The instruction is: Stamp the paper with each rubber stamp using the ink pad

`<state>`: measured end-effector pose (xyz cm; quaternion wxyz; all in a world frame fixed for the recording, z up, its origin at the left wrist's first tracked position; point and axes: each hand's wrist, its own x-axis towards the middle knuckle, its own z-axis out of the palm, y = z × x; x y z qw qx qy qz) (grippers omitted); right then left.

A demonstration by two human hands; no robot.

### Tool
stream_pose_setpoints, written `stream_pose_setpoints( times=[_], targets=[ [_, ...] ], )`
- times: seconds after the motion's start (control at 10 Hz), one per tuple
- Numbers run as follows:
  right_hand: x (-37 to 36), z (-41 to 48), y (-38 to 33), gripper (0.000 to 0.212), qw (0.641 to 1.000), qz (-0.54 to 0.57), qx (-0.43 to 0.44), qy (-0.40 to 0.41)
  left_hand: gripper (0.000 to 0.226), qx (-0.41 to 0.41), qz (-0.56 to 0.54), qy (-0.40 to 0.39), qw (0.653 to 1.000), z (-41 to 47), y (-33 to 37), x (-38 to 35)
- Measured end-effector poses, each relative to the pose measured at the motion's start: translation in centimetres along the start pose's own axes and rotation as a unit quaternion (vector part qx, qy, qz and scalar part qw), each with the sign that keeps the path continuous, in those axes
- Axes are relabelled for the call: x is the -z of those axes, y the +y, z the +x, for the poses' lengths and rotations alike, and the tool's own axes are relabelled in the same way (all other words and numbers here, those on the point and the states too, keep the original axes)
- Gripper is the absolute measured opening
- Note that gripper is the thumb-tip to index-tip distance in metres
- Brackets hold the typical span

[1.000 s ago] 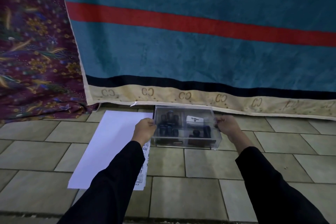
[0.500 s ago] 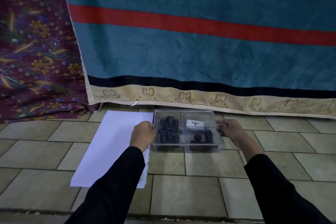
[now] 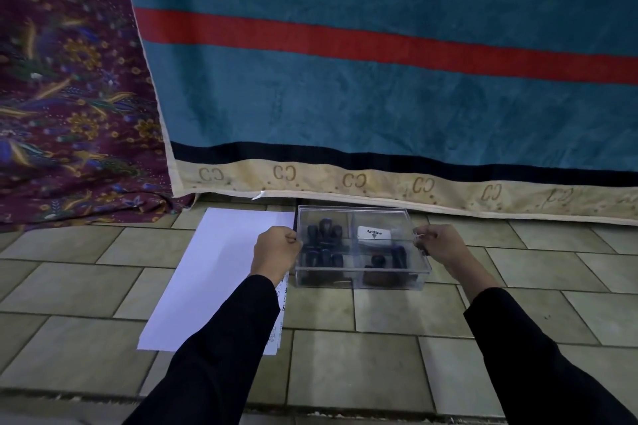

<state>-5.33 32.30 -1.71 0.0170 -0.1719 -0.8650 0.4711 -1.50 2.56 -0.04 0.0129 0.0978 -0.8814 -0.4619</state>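
Observation:
A clear plastic box (image 3: 359, 281) with its lid on sits on the tiled floor. Its left compartment holds several dark rubber stamps (image 3: 322, 243). The right compartment holds a white Artline ink pad (image 3: 374, 234) and more dark stamps (image 3: 397, 257). My left hand (image 3: 276, 248) grips the box's left edge with curled fingers. My right hand (image 3: 438, 245) pinches the lid's right edge. A white sheet of paper (image 3: 221, 269) lies on the floor to the left of the box, partly under my left forearm, with a printed sheet peeking out beneath it.
A teal blanket (image 3: 379, 97) with a red stripe hangs just behind the box, its beige hem touching the floor. A maroon patterned cloth (image 3: 69, 107) lies at the back left. Beige floor tiles (image 3: 379, 366) spread in front.
The box has settled slightly lower and nearer to me between both hands. Both hands keep their hold on its sides.

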Motion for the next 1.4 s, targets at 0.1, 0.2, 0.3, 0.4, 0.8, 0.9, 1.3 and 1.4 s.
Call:
stream_pose_setpoints(
  times=[0.1,0.2,0.3,0.4,0.8,0.9,1.3,1.4],
  targets=[
    [0.0,0.2,-0.1,0.025,0.999,-0.035,0.003,0.0,0.018,-0.001,0.001,0.007,1.0,0.0,-0.1,0.0],
    [-0.1,0.1,-0.2,0.024,0.999,-0.03,-0.009,0.008,0.023,0.004,-0.004,0.008,1.0,0.0,-0.2,-0.1],
    [-0.2,0.1,-0.2,0.023,1.0,-0.013,-0.011,0.01,0.022,0.004,-0.003,0.015,1.0,-0.1,-0.4,-0.3],
    [-0.4,-0.2,0.0,0.012,0.999,-0.015,-0.041,-0.011,0.018,0.008,0.001,0.023,1.0,0.0,-0.5,-0.7],
    [-0.3,-3.9,0.7,0.013,0.997,0.011,-0.082,-0.001,0.027,0.066,-0.083,-0.08,0.991,-0.1,-1.7,0.8],
    [-0.1,-5.7,1.3,0.011,0.997,0.02,-0.08,-0.004,0.034,0.074,-0.108,-0.103,0.986,-1.7,-2.1,1.4],
    [-0.3,-8.7,2.2,0.02,0.999,0.001,-0.042,-0.001,0.032,0.097,-0.165,-0.124,0.974,-3.0,-4.3,1.8],
    [0.5,-8.7,2.6,0.031,0.996,0.072,-0.052,0.003,0.044,0.087,-0.166,-0.083,0.979,-3.1,-4.8,2.5]
  ],
)
